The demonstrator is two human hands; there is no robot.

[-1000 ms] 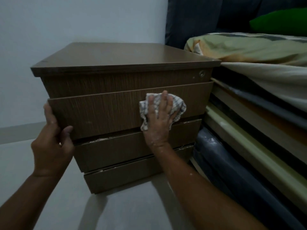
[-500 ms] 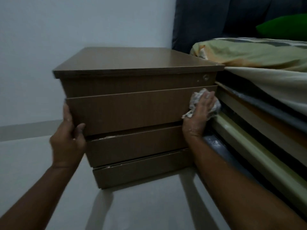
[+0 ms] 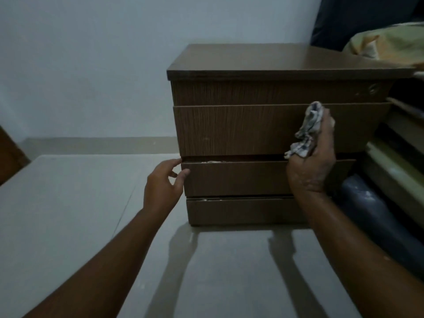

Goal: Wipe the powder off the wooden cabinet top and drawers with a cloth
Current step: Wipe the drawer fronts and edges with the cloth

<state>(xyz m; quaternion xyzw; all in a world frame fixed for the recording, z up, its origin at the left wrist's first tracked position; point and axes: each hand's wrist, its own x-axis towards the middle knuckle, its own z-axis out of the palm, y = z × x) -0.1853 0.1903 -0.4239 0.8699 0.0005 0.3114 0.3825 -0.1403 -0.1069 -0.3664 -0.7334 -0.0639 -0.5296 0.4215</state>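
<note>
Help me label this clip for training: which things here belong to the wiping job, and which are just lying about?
Job:
cabinet
drawers
cloth, bunched in the right hand
left hand, fingers at the middle drawer's left edge
white powder in the drawer gaps

Lying about:
bedding
stacked mattresses

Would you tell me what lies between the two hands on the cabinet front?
Head view: only bare drawer front between left hand and right hand.

Cabinet (image 3: 263, 63): brown wood-grain laminate, matt, with a smooth top faintly sheened. Cloth (image 3: 308, 129): soft checked woven fabric, crumpled. Floor (image 3: 68, 203): pale, smooth, slightly glossy tile.
</note>
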